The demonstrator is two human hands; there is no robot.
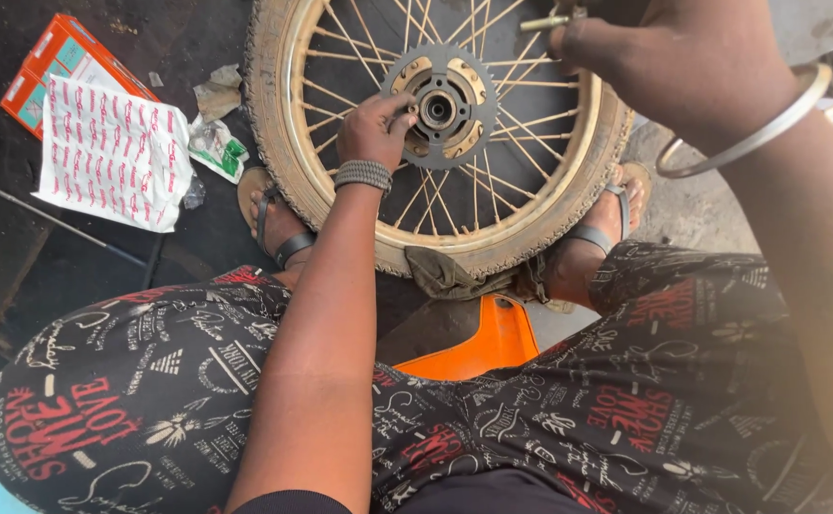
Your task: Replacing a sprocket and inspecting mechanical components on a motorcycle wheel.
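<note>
Spokes fanned out from the hub [438,108] of a dusty, cream-rimmed wheel [283,124] that lay flat on the dark ground, its worn tyre pinned at either side by the person's sandalled feet. A grey toothed sprocket [454,69] sat face-up on the hub, its axis pointing straight up toward the camera. The left hand [375,131], with a beaded band at the wrist, rested on the sprocket's left edge, fingers curled narrow against the plate just beside the hub bore; whether they pinched a small part there or merely pressed on the metal could not be told. The right hand [626,48], ringed by a loose metal bangle [778,124], hovered over the far right of the rim, closed around a short bolt-like piece [542,22] held between thumb and fingers, its long axis lying roughly level and pointing left, toward the hub. So the sprocket lay down and to the left of that held piece, well apart from it, and the left hand was plainly the nearer of the two to the hub. A folded rag [440,273] hung over the near edge of the tyre, above an orange seat [488,345]. Off to the left lay an orange box [55,57], a printed white sheet [112,152] and a crumpled wrapper [216,143]
</note>
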